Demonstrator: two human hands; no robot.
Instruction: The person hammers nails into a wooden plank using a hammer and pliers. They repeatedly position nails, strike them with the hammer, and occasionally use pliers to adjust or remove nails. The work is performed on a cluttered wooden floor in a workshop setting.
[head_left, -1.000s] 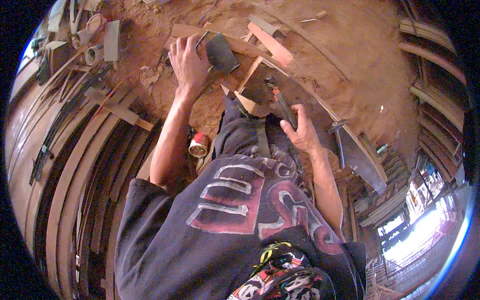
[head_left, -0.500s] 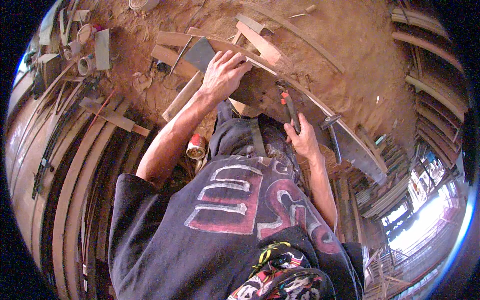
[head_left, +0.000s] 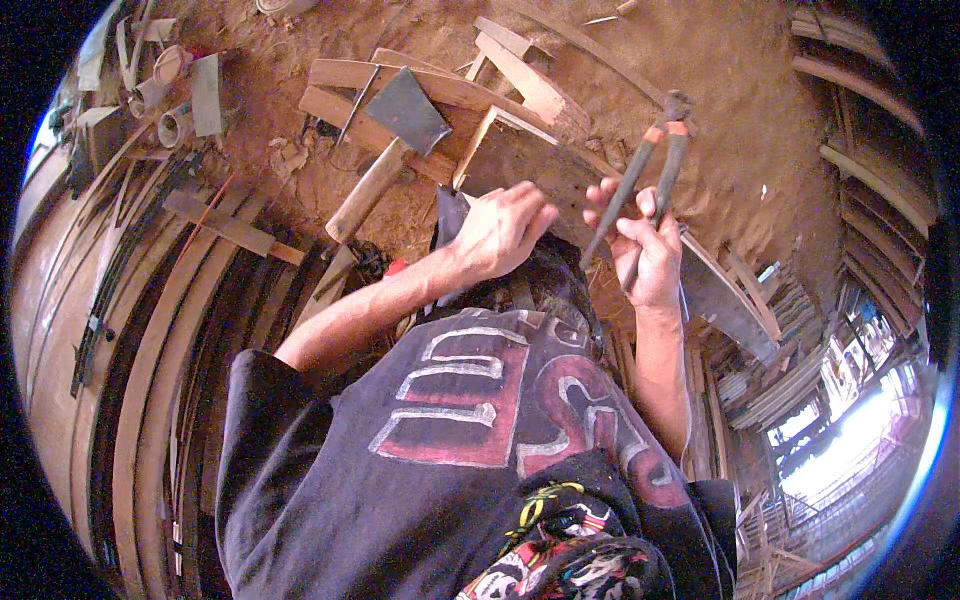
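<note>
My right hand (head_left: 645,240) is raised over a long brown board (head_left: 540,165) and grips a pair of pincers (head_left: 650,160) with dark handles and orange bands. The handles are spread, and the jaws point up and away from me. Close to the board's near edge, above my lap, is my left hand (head_left: 505,228). Its fingers are curled, and whatever they may hold is hidden. Left of the board lies a hatchet-like tool with a dark flat head (head_left: 408,110) and a thick wooden handle (head_left: 367,190).
Curved wooden pieces (head_left: 530,80) lie on the sandy floor (head_left: 740,120) beyond the board. Long planks (head_left: 150,400) are stacked at my left, and more timber (head_left: 870,110) lines the right. Buckets (head_left: 172,125) stand at far left.
My left hand has left the board's far edge and come back toward my lap. The pincers have lifted off the board in my right hand, their handles now spread wider. The board has shifted slightly.
</note>
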